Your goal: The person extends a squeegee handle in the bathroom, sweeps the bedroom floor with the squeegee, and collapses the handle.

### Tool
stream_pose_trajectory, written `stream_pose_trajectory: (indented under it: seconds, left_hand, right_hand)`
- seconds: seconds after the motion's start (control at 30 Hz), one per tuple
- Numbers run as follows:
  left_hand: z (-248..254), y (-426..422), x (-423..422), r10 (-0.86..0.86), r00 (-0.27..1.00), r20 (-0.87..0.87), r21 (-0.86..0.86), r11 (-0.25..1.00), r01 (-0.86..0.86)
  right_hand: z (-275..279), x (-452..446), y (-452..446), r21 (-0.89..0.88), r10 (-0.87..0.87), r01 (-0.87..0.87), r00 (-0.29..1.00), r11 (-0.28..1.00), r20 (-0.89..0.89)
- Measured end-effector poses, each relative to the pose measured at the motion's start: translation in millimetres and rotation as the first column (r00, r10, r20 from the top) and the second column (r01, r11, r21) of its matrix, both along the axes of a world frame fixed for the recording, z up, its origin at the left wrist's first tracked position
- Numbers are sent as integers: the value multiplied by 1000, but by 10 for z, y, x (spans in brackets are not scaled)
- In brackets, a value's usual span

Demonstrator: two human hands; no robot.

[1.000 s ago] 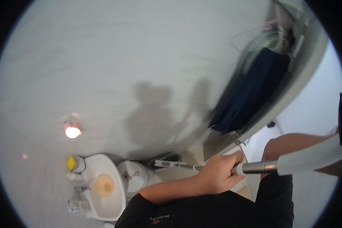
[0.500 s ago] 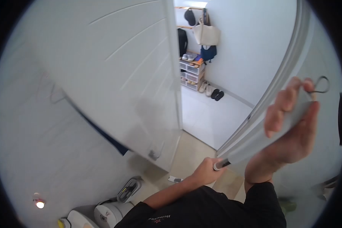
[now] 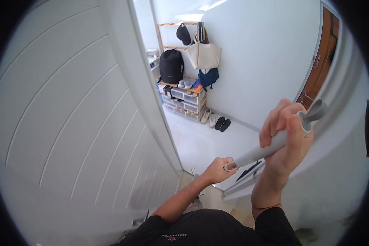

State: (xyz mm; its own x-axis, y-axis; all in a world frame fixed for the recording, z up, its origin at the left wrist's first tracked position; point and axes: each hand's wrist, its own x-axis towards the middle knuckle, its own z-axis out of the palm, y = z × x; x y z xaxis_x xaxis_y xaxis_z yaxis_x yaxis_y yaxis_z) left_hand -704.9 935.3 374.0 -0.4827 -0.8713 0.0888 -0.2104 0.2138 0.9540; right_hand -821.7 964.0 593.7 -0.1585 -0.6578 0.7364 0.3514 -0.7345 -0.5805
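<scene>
My right hand (image 3: pixel 289 137) is curled round the thick pale grip of a long mop handle (image 3: pixel 256 154), close to its top end. A grey hanging loop (image 3: pixel 317 110) sticks out past the thumb. Lower on the same pole, my left hand (image 3: pixel 218 170) is closed round the thin metal section just under the grip. The pole slants from upper right to lower left. A flat mop head (image 3: pixel 197 174) shows only partly on the floor beyond my left hand, with my forearm covering some of it.
A white grooved door (image 3: pixel 82 123) stands open at my left. On the right is the white door frame (image 3: pixel 330 82). Beyond the doorway stand a wooden rack (image 3: pixel 203 96) with a black backpack (image 3: pixel 171 67), bags and drawers, and shoes (image 3: pixel 217 123) on white floor tiles. Farther right is a brown door (image 3: pixel 322 53).
My view has moved toward the doorway, and more of the hall shows. Both hands and the pole sit further left in view. My right fingers, looser before, now wrap round the grip.
</scene>
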Motion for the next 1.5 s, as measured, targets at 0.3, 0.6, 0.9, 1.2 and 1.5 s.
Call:
stream_pose_trajectory:
  seconds: [0.3, 0.6, 0.9, 1.2, 1.5]
  left_hand:
    - [-208, -2084, -62, 307, 938, -162, -248, 907, -340]
    - [-474, -4345, 69, 345, 934, -91, -235, 904, -356]
    - [-416, -6245, 1377, 534, 844, 42, -236, 826, -511]
    - [-2166, -6399, 3682, 675, 470, 569, 128, 492, -861]
    - [-1867, -7912, 5745, 803, 543, 246, 392, 430, -813]
  right_hand:
    - [-14, 156, -2033, -163, -192, 186, 981, 969, -23]
    - [-339, 134, -4345, -38, -12, 14, 999, 999, 36]
    - [-129, 1188, -7030, 37, 582, -581, 812, 813, -48]
    - [-142, 2889, -8425, 63, 786, -783, 617, 619, -40]
    - [16, 4968, -9706, 22, 822, -822, 569, 569, 16]
